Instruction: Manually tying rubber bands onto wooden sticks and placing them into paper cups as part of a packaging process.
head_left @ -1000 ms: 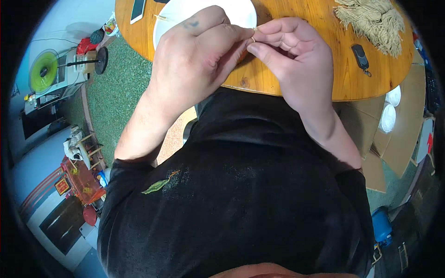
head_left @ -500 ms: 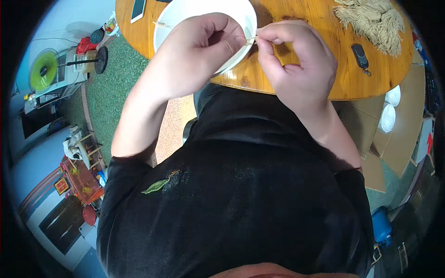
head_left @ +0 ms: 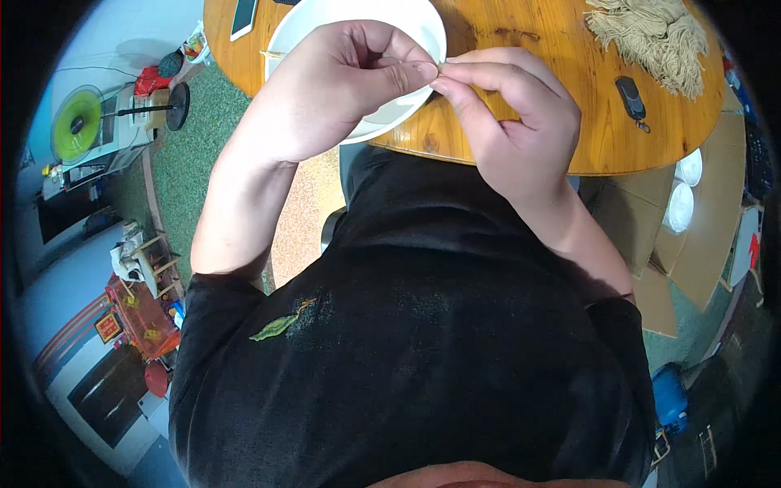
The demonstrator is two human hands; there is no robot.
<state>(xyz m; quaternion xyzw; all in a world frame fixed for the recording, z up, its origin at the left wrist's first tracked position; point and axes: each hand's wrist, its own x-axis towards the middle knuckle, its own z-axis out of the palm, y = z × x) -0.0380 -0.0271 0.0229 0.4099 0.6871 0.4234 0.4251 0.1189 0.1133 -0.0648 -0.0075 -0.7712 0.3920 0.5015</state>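
Above the near right rim of a large white bowl (head_left: 376, 130), my left hand (head_left: 329, 98) and my right hand (head_left: 529, 126) meet at the fingertips. Both pinch a thin beige strand (head_left: 440, 71), of which only a tiny bit shows between them. A thin beige end (head_left: 274, 54) sticks out beyond the far side of my left hand, over the bowl's left rim; whether it is the same strand is hidden. My left hand covers much of the bowl. To the right on the table lies a loose bundle of beige yarn (head_left: 651, 45).
The round wooden table (head_left: 431, 140) holds a dark key fob (head_left: 630, 99) at the right and a phone (head_left: 243, 18) at the far left. Cardboard (head_left: 708, 220) and white round containers (head_left: 679, 207) lie low on the right. A green fan (head_left: 76, 124) stands left.
My fingertips have drawn together, so less of the strand shows between them. My right hand shifted slightly left and down, and the bowl moved a little left.
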